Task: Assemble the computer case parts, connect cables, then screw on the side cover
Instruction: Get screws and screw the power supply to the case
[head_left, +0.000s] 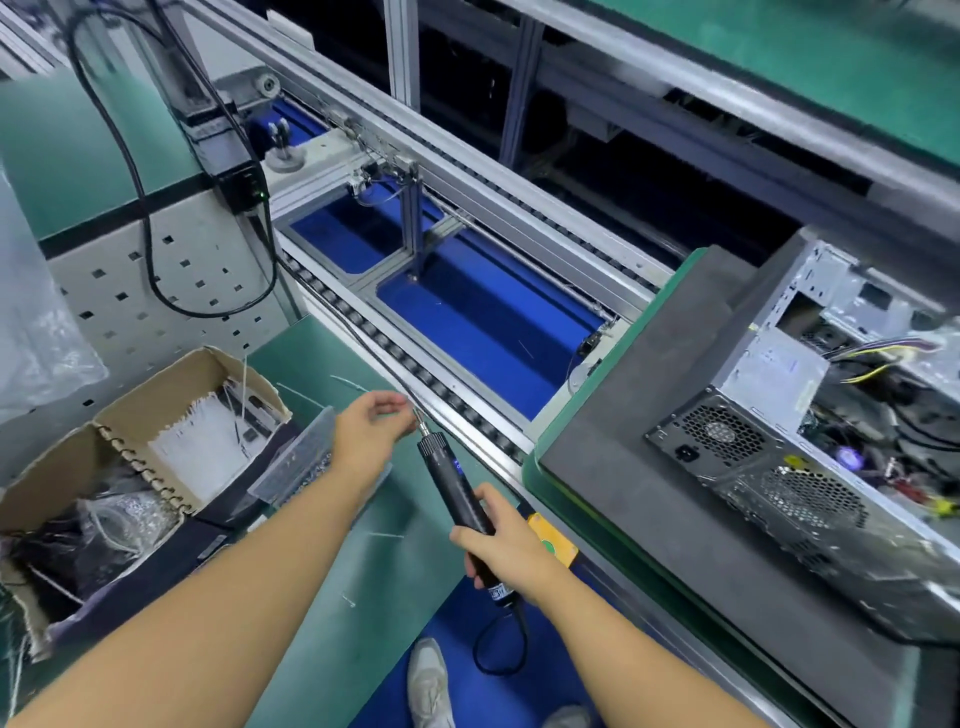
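Left hand (369, 431) at the tip of the electric screwdriver (457, 483), right hand (511, 551) round its handle.
The left fingers (396, 401) curl together at the bit (420, 420); whether they pinch anything is too small to tell. The right fingers clamp the black barrel over the green desk (363, 561). Left of the screwdriver sit a clear tray (296, 457) and a cardboard box (171, 400); right of it the computer case (779, 441) lies open.

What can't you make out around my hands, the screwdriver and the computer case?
Head view.
Any screw at the electric screwdriver tip: too small, covered by the left hand.
Right part of the computer case: cut off by frame edge.
Its cables: blurred.
The label below the right hand: too small.
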